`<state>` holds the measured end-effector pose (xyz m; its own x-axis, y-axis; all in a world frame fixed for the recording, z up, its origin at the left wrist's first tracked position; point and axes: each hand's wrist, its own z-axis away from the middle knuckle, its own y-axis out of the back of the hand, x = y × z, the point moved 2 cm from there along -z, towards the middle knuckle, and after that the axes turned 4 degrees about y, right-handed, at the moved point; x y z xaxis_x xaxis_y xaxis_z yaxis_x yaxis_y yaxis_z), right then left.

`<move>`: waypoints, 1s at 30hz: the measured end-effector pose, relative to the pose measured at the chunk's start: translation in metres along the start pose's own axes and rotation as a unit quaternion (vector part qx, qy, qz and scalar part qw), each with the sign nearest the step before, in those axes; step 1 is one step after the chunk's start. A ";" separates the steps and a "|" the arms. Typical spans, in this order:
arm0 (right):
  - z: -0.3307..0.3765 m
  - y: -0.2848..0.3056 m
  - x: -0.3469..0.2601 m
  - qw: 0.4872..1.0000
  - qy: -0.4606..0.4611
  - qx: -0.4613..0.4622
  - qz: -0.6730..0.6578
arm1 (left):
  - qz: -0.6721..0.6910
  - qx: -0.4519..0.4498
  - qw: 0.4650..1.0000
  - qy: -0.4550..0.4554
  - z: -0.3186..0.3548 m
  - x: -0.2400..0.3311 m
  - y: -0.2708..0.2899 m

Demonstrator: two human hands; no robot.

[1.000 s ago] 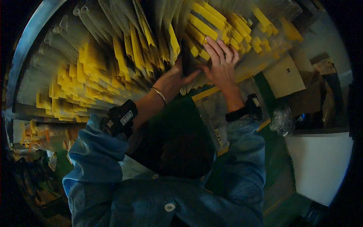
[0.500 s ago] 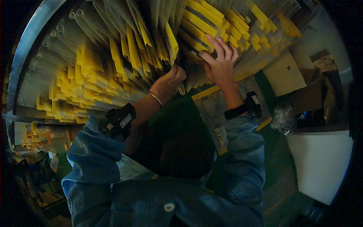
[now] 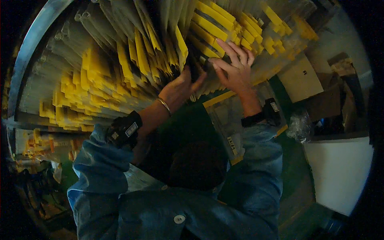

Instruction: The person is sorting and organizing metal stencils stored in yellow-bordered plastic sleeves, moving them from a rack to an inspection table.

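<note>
Tightly packed clear plastic sleeves with yellow edges hang in a left bunch (image 3: pixel 94 70) and a right bunch (image 3: pixel 212 22), a dark gap between them. My left hand (image 3: pixel 176 90) reaches into the lower end of that gap, against the left bunch; its thumb stands apart to the right, and the other fingers are partly hidden among the sleeves. My right hand (image 3: pixel 236 70) is open with fingers spread, its fingertips at the yellow edges of the right bunch. Nothing shows in its grasp. Below it lies a flat clear sleeve (image 3: pixel 222 124) with yellow edges and a small label.
A curved metal frame (image 3: pixel 28 48) borders the left side. On the right are a cardboard box (image 3: pixel 300 80), crumpled clear plastic (image 3: pixel 300 126) and a white board (image 3: pixel 340 172). The flat sleeve rests on a green surface (image 3: pixel 296 160).
My left hand's thumb has moved away from its fingers, which were bunched together at the sleeve edges. My right hand has shifted slightly right and down, fingers still spread.
</note>
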<state>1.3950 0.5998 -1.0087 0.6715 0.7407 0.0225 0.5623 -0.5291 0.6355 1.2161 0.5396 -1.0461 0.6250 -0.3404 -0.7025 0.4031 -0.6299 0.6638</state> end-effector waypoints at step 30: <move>-0.006 0.011 -0.002 1.000 0.005 0.001 0.031 | 0.018 -0.017 1.000 -0.016 0.000 -0.003 0.013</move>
<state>1.3969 0.5949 -0.9971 0.6998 0.7109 0.0692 0.5215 -0.5747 0.6307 1.2191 0.5328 -1.0355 0.6177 -0.3847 -0.6859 0.4034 -0.5938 0.6962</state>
